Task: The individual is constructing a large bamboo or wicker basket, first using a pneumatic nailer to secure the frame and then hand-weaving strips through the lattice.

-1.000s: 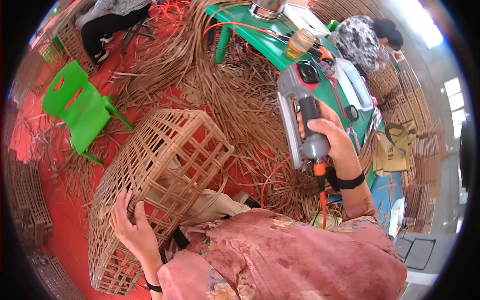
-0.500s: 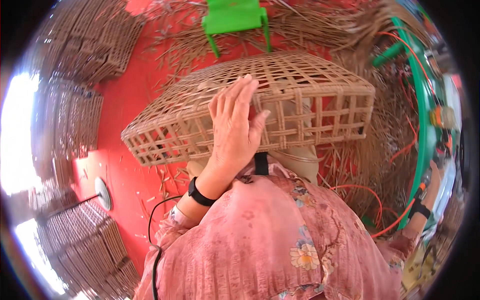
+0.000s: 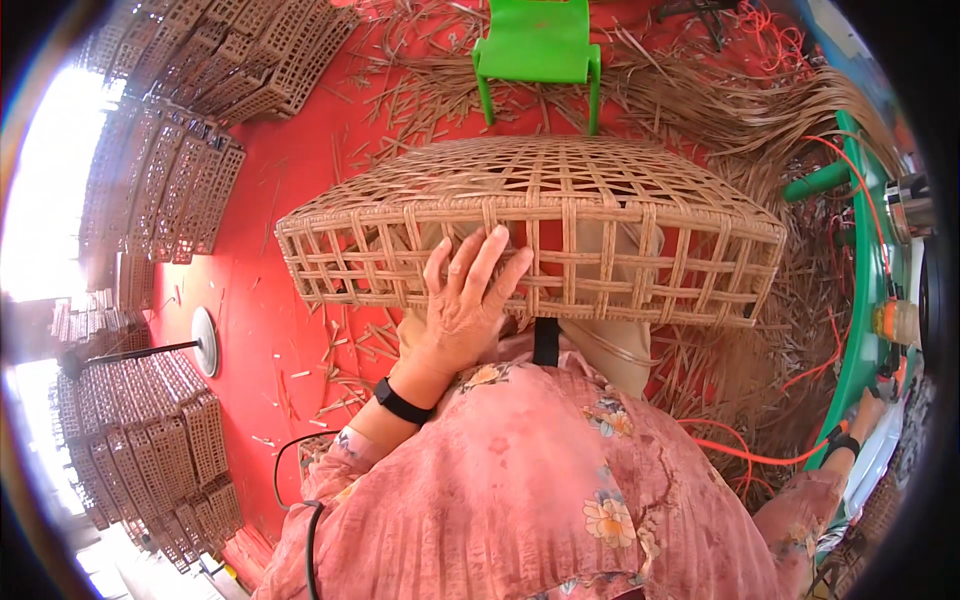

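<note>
A wide basket of woven brown strips (image 3: 600, 212) rests upside down across my lap, its lattice side toward me. My left hand (image 3: 468, 295) lies against that near side, left of its middle, with the fingers apart and the tips just below the ridge. A black band circles the left wrist. Far to the right, my right hand (image 3: 866, 414) reaches to the green table (image 3: 850, 355), close to an orange-and-black tool part (image 3: 890, 365). It is small and near the picture's rim, so its fingers and anything in them cannot be made out.
Ahead stands a green chair (image 3: 535, 45). Loose brown strips (image 3: 690, 105) litter the red floor (image 3: 265, 290). Stacks of woven baskets (image 3: 160, 180) line the left, near a round-based stand (image 3: 205, 342). An orange hose (image 3: 765, 459) runs to the table.
My left hand has slid from the basket's upper edge down onto its near side. The basket sits more level than before. My right hand has stretched slightly farther right along the table.
</note>
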### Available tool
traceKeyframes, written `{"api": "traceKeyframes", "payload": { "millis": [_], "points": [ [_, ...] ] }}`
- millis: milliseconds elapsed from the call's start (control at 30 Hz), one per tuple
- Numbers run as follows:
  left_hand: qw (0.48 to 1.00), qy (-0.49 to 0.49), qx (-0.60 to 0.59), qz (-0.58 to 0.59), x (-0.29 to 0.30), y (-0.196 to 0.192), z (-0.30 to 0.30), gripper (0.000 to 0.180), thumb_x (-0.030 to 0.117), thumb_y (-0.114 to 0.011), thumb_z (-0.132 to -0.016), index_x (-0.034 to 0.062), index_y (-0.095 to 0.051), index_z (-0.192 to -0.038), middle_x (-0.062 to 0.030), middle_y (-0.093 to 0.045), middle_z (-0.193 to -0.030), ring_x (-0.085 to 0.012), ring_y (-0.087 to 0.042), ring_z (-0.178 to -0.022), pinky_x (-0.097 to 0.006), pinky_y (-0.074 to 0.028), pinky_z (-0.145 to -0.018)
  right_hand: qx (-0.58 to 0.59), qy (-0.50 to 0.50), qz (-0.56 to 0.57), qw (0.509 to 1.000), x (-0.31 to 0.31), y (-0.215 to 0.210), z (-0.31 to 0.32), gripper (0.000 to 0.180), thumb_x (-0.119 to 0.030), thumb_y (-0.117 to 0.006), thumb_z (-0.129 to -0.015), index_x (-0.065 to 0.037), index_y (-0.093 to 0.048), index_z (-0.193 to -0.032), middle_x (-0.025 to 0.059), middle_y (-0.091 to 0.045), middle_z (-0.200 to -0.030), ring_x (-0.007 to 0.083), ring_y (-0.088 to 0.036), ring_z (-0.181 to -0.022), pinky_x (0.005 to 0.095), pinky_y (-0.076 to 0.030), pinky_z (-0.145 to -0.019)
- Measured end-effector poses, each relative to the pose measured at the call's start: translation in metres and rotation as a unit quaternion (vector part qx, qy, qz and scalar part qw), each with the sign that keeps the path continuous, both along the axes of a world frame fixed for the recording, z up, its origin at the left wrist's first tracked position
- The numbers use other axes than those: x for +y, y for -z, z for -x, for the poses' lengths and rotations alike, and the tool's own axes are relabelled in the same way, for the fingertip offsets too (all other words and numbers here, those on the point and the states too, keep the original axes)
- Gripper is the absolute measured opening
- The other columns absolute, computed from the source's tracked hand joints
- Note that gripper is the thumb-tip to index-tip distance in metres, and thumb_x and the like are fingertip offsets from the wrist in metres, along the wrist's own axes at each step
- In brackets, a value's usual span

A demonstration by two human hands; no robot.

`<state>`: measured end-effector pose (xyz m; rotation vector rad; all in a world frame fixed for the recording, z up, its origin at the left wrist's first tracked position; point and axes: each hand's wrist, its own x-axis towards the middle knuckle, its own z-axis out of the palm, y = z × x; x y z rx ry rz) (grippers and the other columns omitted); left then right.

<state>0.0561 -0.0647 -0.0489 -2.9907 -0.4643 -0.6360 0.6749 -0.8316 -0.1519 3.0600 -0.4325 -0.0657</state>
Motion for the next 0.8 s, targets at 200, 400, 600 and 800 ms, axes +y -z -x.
{"api": "traceKeyframes", "payload": {
  "millis": [200, 400, 600, 800],
  "points": [
    [1.0, 0.0, -0.025, 0.01, 0.044, -0.024, -0.041, 0.088, 0.0, -0.071, -0.058, 0.0173, -0.047, -0.14, -0.0102, -0.039, -0.146, -0.0293, -0.042, -0.131, -0.05, -0.026, -0.109, -0.137, -0.089, 0.075, 0.984, 0.086, -0.065, 0.037, 0.054, -0.044, -0.062, -0.087, 0.005, -0.064, -0.11, 0.0281, -0.065, -0.103, 0.0448, -0.061, -0.098, 0.0487, -0.046, -0.084],
    [0.998, 0.04, -0.047, -0.02, 0.127, -0.055, -0.103, 0.086, 0.004, -0.074, -0.06, 0.0164, -0.046, -0.141, -0.0101, -0.041, -0.144, -0.028, -0.042, -0.13, -0.047, -0.028, -0.109, -0.196, -0.214, -0.066, 0.955, 0.236, -0.141, 0.1, 0.055, -0.035, -0.064, -0.086, 0.001, -0.059, -0.126, 0.0187, -0.063, -0.122, 0.0349, -0.06, -0.113, 0.0408, -0.044, -0.099],
    [0.995, 0.073, -0.048, -0.037, 0.225, -0.067, -0.177, 0.088, 0.018, -0.081, -0.068, 0.0213, -0.039, -0.145, -0.0108, -0.04, -0.146, -0.0305, -0.039, -0.133, -0.047, -0.03, -0.109, -0.064, -0.366, -0.339, 0.865, 0.433, -0.138, 0.18, 0.038, -0.025, -0.065, -0.088, -0.001, -0.066, -0.117, 0.0139, -0.068, -0.114, 0.0204, -0.064, -0.103, 0.0313, -0.047, -0.092],
    [0.991, 0.083, 0.105, -0.011, 0.3, -0.088, -0.216, 0.103, 0.038, -0.085, -0.059, 0.0268, -0.035, -0.148, -0.0106, -0.034, -0.151, -0.0338, -0.031, -0.139, -0.055, -0.026, -0.112, 0.019, -0.436, -0.498, 0.75, 0.649, -0.114, 0.242, 0.044, -0.024, -0.067, -0.086, 0.004, -0.061, -0.12, 0.0171, -0.068, -0.112, 0.0218, -0.066, -0.102, 0.0319, -0.05, -0.089]
  ]
}}
